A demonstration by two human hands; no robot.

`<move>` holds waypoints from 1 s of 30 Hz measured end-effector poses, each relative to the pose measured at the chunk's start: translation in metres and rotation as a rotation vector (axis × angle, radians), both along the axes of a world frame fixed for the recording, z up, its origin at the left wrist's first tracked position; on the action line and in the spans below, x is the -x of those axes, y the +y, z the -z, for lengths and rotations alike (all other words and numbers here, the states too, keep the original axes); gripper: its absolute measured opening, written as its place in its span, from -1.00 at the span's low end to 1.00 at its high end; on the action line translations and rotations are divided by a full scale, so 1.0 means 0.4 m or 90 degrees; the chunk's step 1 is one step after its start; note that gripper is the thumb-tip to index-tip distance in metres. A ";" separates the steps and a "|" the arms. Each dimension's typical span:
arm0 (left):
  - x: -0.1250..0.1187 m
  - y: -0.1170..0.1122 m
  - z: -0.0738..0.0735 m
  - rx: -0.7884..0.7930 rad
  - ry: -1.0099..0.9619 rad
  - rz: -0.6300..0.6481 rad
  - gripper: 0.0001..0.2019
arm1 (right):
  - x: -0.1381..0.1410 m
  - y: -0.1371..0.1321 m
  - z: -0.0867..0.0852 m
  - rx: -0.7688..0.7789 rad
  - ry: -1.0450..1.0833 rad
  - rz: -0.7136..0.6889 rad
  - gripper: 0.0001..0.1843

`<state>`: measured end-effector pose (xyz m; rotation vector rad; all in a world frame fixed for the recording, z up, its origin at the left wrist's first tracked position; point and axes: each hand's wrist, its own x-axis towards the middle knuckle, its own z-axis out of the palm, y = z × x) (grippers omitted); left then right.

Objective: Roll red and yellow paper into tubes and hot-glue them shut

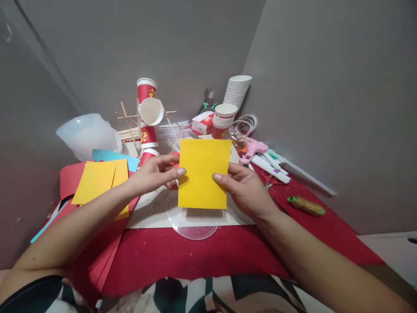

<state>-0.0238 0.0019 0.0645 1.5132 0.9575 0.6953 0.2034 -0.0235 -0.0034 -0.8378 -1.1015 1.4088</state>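
A flat rectangle of yellow paper (204, 174) is held up in front of me, its broad face toward the camera. My left hand (159, 171) pinches its left edge, thumb in front and fingers behind. On the opposite edge, my right hand (243, 187) grips it the same way, with most of its fingers hidden behind the sheet. Below the paper, a clear round plastic lid (197, 234) lies partly over a white board (146, 219). Just beyond my left hand stands a structure of red and white paper cups (149, 135) with thin wooden sticks.
Red, yellow and blue paper sheets (94, 182) lie at left, near a translucent plastic bowl (87, 134). Stacked paper cups (224, 119), pliers (209, 102) and a pink glue gun (253, 149) sit at back right. A brown-green roll (306, 206) rests on the red cloth (156, 256).
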 end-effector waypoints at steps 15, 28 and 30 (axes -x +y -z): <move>-0.017 0.058 0.135 0.278 -0.213 -0.013 -0.77 | -0.039 0.005 0.004 -0.205 -0.268 0.035 -0.44; -0.023 0.052 0.147 0.193 -0.153 0.045 -0.83 | -0.032 0.014 -0.006 -0.159 -0.298 0.016 -0.85; -0.028 0.044 0.148 0.172 -0.156 0.021 -0.81 | -0.030 0.017 -0.003 -0.125 -0.269 0.029 -0.94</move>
